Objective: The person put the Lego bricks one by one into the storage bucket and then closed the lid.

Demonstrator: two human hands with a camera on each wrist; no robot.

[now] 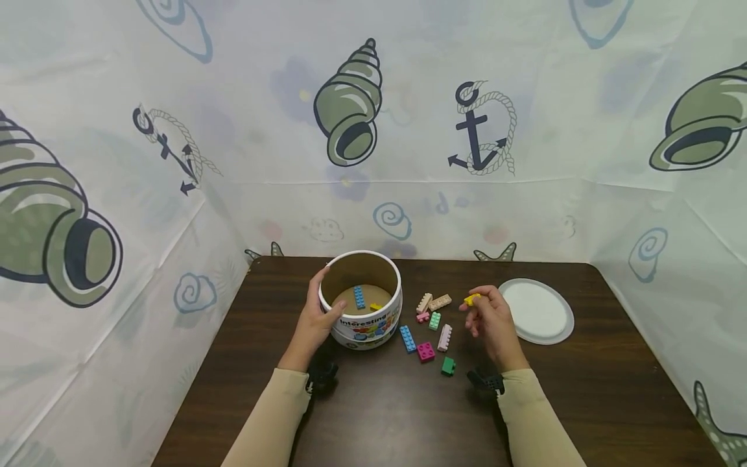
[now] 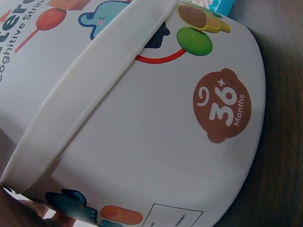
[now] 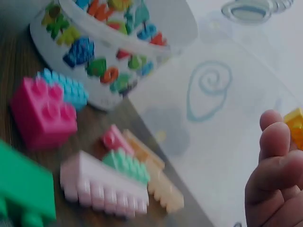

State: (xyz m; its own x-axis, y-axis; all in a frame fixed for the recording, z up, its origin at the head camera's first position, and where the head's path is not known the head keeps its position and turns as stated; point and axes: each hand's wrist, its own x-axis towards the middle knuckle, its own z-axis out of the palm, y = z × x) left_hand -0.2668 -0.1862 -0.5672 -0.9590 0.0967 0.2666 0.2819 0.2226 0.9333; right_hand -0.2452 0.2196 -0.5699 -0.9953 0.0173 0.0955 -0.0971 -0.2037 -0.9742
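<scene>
My left hand grips the near left side of a round white tub, its thumb over the rim. Inside the tub lie a blue building brick and a yellow one. Between the fingertips of my right hand a small yellow building brick is pinched, raised over the table right of the loose bricks. The right wrist view shows that yellow brick at its right edge, partly cut off. Printed tub wall fills most of the left wrist view.
Several loose bricks lie between tub and right hand, among them a blue brick, a magenta brick, a pale pink brick and a dark green brick. A round white lid lies beyond the right hand on the dark table.
</scene>
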